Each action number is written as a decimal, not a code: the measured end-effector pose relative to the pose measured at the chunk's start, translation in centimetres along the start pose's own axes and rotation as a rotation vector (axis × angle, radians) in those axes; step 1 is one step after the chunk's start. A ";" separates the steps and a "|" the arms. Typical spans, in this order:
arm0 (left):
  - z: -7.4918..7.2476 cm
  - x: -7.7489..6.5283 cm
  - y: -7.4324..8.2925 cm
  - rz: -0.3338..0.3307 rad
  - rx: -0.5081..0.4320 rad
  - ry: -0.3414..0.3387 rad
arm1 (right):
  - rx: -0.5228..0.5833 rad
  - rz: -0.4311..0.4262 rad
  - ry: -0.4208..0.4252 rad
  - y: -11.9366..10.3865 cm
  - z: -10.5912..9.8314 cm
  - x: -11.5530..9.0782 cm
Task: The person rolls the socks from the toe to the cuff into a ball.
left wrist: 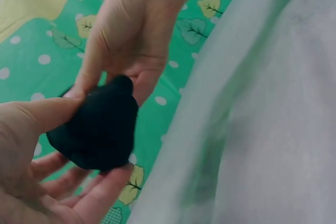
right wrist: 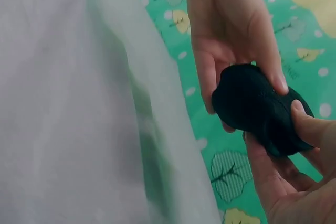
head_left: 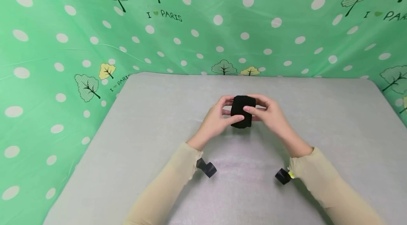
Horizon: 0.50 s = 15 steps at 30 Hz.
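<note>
A small black bundle (head_left: 239, 105), which looks like rolled or folded cloth, is held up between both hands over the far middle of the table. My left hand (head_left: 215, 119) grips its left side, thumb across the near face and fingers behind. From the right, my right hand (head_left: 272, 114) pinches it in the same way, its thumb a little higher. Seen in the left wrist view, the bundle (left wrist: 100, 127) is rounded and slightly blurred. A fold runs across the bundle (right wrist: 260, 103) in the right wrist view. The fingers behind it are partly hidden.
A grey cloth-covered table (head_left: 143, 119) spreads beneath both arms. Behind and to the left hangs a green dotted curtain (head_left: 178, 48) printed with trees. Small black wrist devices (head_left: 210, 169) stick out from the beige sleeves (head_left: 168, 182).
</note>
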<state>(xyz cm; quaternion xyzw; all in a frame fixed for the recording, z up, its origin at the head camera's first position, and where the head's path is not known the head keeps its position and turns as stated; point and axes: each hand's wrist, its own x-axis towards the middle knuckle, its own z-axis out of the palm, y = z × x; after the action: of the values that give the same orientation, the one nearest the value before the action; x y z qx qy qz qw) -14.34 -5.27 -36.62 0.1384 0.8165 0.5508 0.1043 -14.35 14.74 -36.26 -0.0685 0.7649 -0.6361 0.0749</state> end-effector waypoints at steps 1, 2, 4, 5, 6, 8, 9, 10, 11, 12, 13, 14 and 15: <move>-0.1 0.1 0.0 -0.007 0.007 -0.013 | -0.010 0.014 -0.003 0.1 -0.3 0.4; -0.2 0.2 -0.1 -0.014 0.008 -0.022 | -0.017 0.028 -0.008 0.2 -0.5 0.8; -0.4 0.2 -0.3 -0.026 0.007 -0.035 | -0.037 0.061 -0.016 0.5 -1.0 1.6; -0.5 0.3 -0.5 -0.031 0.004 -0.035 | -0.050 0.082 -0.020 0.8 -1.3 1.9; -0.7 0.2 -0.6 -0.035 0.005 -0.035 | -0.069 0.104 -0.025 1.1 -1.5 2.3; -0.9 0.2 -0.8 -0.043 0.005 -0.030 | -0.085 0.155 -0.040 1.8 -1.9 2.8; -1.1 0.2 -1.0 -0.044 0.007 -0.030 | -0.095 0.181 -0.050 2.1 -2.0 3.0; -1.2 0.1 -1.1 -0.041 0.007 -0.030 | -0.099 0.205 -0.063 2.5 -2.2 3.2; -1.3 0.1 -1.2 -0.039 0.006 -0.030 | -0.102 0.231 -0.077 2.8 -2.3 3.4; -1.3 0.1 -1.3 -0.040 0.007 -0.032 | -0.105 0.253 -0.091 3.1 -2.4 3.5; -1.4 0.1 -1.5 -0.040 0.008 -0.031 | -0.101 0.274 -0.103 3.3 -2.4 3.6; -1.5 0.1 -1.5 -0.040 0.008 -0.030 | -0.101 0.293 -0.114 3.5 -2.5 3.7; -1.6 0.0 -1.6 -0.040 0.010 -0.029 | -0.107 0.306 -0.121 3.6 -2.6 3.7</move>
<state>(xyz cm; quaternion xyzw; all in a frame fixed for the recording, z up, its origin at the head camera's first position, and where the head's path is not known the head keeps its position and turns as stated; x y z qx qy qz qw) -15.07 -7.18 -37.53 0.1304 0.8203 0.5423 0.1266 -18.57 17.17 -39.46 0.0067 0.7931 -0.5705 0.2132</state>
